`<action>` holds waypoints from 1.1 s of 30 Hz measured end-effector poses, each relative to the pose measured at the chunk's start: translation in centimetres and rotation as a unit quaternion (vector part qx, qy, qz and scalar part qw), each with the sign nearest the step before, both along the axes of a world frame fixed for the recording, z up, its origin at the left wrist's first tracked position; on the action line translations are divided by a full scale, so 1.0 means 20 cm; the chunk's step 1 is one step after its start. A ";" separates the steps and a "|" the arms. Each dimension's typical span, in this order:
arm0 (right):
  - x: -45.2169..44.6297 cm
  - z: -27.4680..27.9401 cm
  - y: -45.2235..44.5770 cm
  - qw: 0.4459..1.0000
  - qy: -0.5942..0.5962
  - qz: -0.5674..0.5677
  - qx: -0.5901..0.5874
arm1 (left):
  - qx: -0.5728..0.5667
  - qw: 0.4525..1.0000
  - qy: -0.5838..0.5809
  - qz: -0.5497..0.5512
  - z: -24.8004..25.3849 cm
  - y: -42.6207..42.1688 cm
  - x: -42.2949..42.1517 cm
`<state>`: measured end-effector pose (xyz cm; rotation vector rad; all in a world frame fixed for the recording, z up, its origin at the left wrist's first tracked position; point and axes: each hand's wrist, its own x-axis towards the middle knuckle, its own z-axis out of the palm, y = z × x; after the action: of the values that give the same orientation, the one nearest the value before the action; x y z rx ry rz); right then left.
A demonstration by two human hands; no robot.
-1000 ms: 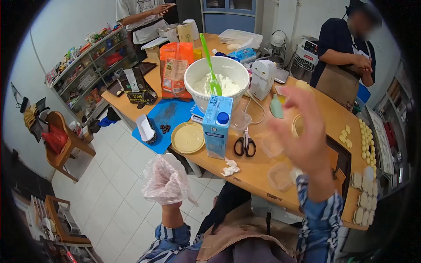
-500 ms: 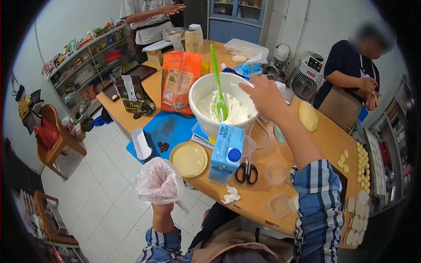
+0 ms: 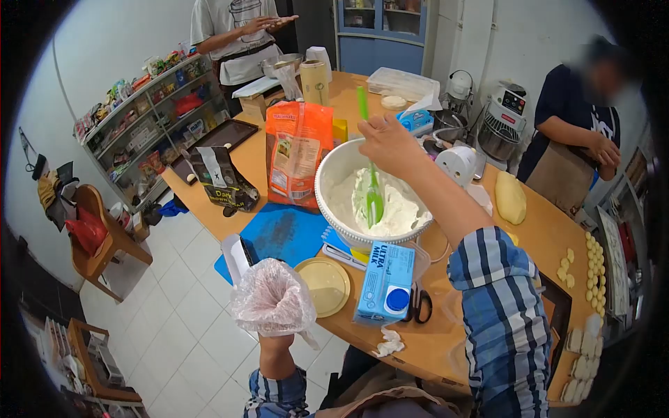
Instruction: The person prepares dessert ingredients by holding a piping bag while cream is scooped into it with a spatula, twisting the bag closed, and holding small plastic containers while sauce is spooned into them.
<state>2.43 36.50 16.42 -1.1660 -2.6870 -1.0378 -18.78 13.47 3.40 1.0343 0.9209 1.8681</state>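
Note:
My right hand [image 3: 390,145] is closed around the upper handle of a green spatula [image 3: 374,198]. The blade stands in white cream [image 3: 402,207] inside a white bowl [image 3: 330,207]. A clear plastic bag [image 3: 273,299] is draped over my left hand [image 3: 277,343], its opening gathered and facing up. My left fingers are hidden under the plastic; the hand seems to grip the bag from below. Close to the bowl stands a tilted-looking blue milk carton [image 3: 385,279] with a blue cap. A round cream-coloured lid [image 3: 325,287] lies between the bag and the carton.
An orange bag [image 3: 300,157], a dark sugar pouch [image 3: 221,177] and a blue mat [image 3: 282,233] sit left of the bowl. Black scissors [image 3: 420,306] lie by the carton. Yellow dough [image 3: 511,198] rests at right. One person stands at the back, another at right.
My right hand has come down onto the spatula handle and closed on it; the spatula is now more upright. The camera view has shifted slightly, and my left hand still carries the bag.

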 end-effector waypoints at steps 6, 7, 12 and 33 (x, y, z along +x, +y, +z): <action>0.17 0.10 -0.05 0.998 -0.030 0.023 0.060 | -0.003 1.000 0.012 -0.011 0.05 0.07 0.01; 0.20 0.09 -0.06 0.998 -0.019 0.020 0.054 | 0.005 1.000 0.016 -0.016 0.07 0.08 0.02; 0.21 0.03 -0.05 0.999 -0.018 -0.004 0.029 | 0.053 0.996 0.058 -0.053 0.17 0.12 0.05; 0.47 0.25 -0.39 0.993 -0.026 -0.100 0.059 | -0.091 0.982 0.126 -0.105 0.24 0.34 0.01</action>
<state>11.91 28.72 21.35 -1.4260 -2.5460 -1.2519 -18.63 20.17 8.17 1.2210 1.0614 1.4729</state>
